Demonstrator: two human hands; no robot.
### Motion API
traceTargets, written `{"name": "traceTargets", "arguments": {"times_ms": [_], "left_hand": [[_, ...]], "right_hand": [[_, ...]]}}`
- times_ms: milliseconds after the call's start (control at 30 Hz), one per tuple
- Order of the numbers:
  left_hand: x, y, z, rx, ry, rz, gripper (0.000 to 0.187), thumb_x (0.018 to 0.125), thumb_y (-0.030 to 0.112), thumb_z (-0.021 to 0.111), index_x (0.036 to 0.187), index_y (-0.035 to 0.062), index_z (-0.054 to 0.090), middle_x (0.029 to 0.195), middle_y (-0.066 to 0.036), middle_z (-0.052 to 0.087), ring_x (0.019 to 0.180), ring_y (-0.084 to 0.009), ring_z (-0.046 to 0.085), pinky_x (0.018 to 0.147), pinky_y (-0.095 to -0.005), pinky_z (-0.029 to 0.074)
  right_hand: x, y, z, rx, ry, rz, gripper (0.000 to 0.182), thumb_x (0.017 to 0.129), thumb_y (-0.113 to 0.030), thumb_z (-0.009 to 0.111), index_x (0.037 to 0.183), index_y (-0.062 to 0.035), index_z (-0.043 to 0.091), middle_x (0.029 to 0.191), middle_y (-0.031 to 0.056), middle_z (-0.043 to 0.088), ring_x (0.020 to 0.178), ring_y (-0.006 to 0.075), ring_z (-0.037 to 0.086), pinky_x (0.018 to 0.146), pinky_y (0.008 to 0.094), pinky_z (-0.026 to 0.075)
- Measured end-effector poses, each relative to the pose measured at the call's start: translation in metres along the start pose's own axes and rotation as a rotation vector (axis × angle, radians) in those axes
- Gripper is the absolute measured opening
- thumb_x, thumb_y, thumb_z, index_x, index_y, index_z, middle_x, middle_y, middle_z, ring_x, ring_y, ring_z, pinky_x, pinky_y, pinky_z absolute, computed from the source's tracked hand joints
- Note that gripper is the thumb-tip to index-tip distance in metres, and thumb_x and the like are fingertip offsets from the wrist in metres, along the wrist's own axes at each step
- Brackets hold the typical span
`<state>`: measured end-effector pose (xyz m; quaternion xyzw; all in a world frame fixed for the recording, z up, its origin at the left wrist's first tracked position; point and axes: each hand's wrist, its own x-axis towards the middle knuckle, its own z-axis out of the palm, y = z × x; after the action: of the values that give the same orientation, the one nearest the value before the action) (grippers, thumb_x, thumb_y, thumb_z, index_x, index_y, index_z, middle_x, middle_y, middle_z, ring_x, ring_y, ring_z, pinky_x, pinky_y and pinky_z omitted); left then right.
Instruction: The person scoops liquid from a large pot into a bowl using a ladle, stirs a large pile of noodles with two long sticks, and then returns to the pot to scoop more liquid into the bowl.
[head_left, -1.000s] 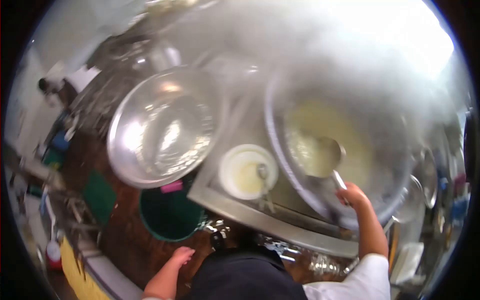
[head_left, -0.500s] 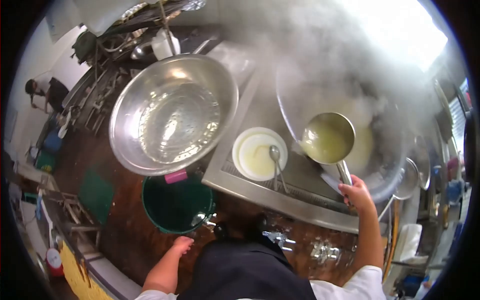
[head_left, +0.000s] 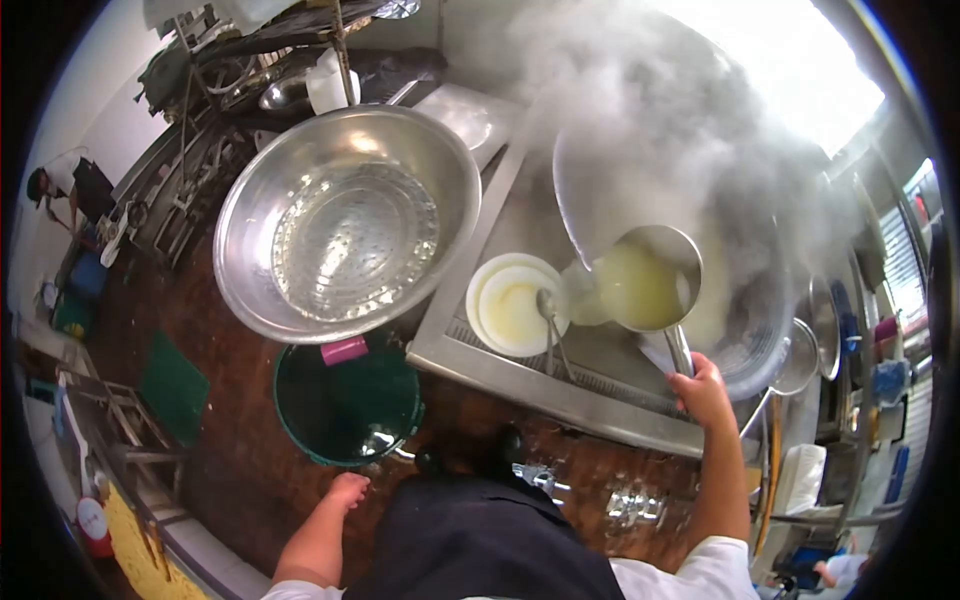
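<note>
My right hand (head_left: 702, 390) is wrapped round the handle of a metal saucepan (head_left: 690, 258). The pan is tilted to the left, and cloudy yellow-green liquid (head_left: 590, 297) streams over its rim toward the white bowls. Those white bowls (head_left: 485, 325), one inside the other, sit on the steel ledge with yellowish liquid in them and two spoons (head_left: 550, 318) leaning at the right rim. Behind the saucepan is a big steaming kettle (head_left: 765, 365), its inside mostly veiled by steam. Low on the left, my left hand (head_left: 349, 490) hangs with curled fingers and nothing in it.
A wide steel basin (head_left: 235, 215) stands left of the ledge (head_left: 590, 400). Below it is a dark green tub (head_left: 345, 400) with a pink object (head_left: 344, 350) at its rim. Water shines on the brown floor (head_left: 250, 440). Another person (head_left: 75, 190) is far left.
The saucepan has tipped further left, and its liquid now pours out in a broad stream. My left hand has shifted slightly left, still curled. The view has moved a little.
</note>
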<state>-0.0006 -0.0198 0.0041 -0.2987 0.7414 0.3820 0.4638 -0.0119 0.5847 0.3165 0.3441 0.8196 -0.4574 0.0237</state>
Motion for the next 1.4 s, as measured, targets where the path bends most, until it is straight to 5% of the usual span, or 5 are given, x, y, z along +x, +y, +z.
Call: {"name": "traceTargets", "arguments": {"times_ms": [300,567,1000,1400], "left_hand": [[-0.006,-0.006,-0.005,-0.021,-0.053,-0.021,0.021,0.086,0.028,0.06,0.1,0.0119,0.061,0.082,0.001,0.058,0.068,-0.0114,0.053,0.057,-0.0299,0.043],[-0.013,-0.013,-0.005,-0.102,-0.033,-0.026,0.019,0.084,0.028,0.06,0.086,0.0092,0.062,0.071,0.0,0.056,0.057,-0.0116,0.05,0.047,-0.029,0.039],[-0.005,-0.037,-0.008,-0.219,-0.069,-0.01,0.017,0.085,0.026,0.06,0.087,0.009,0.06,0.071,-0.001,0.055,0.055,-0.0119,0.05,0.042,-0.0271,0.036],[0.013,-0.054,-0.005,-0.255,-0.077,0.023,0.021,0.085,0.03,0.061,0.094,0.0107,0.061,0.082,-0.002,0.061,0.061,-0.0115,0.052,0.049,-0.0281,0.04]], "right_hand": [[-0.02,-0.02,0.012,-0.116,0.111,-0.061,0.029,0.075,-0.011,0.065,0.1,0.0012,0.057,0.068,0.003,0.053,0.05,0.011,0.05,0.045,0.0276,0.043],[-0.019,-0.013,0.01,-0.285,0.17,-0.137,0.037,0.071,-0.016,0.067,0.102,0.0021,0.06,0.081,0.0138,0.062,0.077,0.0238,0.059,0.075,0.0345,0.046],[-0.038,-0.035,0.022,-0.419,0.226,-0.202,0.038,0.073,-0.016,0.066,0.109,-0.0047,0.059,0.09,0.0153,0.065,0.085,0.0303,0.063,0.078,0.0371,0.047],[-0.036,-0.054,0.035,-0.953,0.408,-0.405,0.046,0.077,-0.019,0.065,0.121,-0.0134,0.053,0.104,0.0125,0.064,0.093,0.0345,0.061,0.079,0.0446,0.049]]}}
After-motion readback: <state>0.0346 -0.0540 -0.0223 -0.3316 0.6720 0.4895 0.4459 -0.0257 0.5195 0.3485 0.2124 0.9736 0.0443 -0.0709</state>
